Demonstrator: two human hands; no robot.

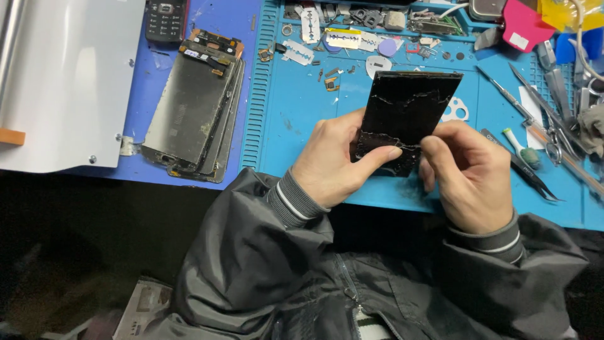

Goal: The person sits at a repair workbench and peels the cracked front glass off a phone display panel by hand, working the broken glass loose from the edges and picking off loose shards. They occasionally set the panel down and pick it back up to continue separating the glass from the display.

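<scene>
The cracked black screen panel (409, 110) is held above the blue work mat (302, 113), tilted, with its far edge pointing away from the person. Many thin cracks run across its glossy face. The left hand (330, 164) grips the near left corner of the panel, the thumb pressed on the front and the other fingers curled behind it. The right hand (472, 176) is closed on the near right edge, pinching the panel between thumb and fingertips, just beside the left thumb. Both wrists come out of grey striped cuffs of a dark jacket (283, 271).

On the mat behind the panel lie razor blades (297, 51), small screws and little metal parts. To the right of the hands are black tweezers (522, 167), a small green-tipped tool (522, 150) and thin metal picks (503, 91). Well apart to the left, on a darker blue surface, a stack of dismantled phone frames (192, 107) rests, and a black keypad phone (165, 19) lies above it. A grey metal plate (69, 82) fills the far left.
</scene>
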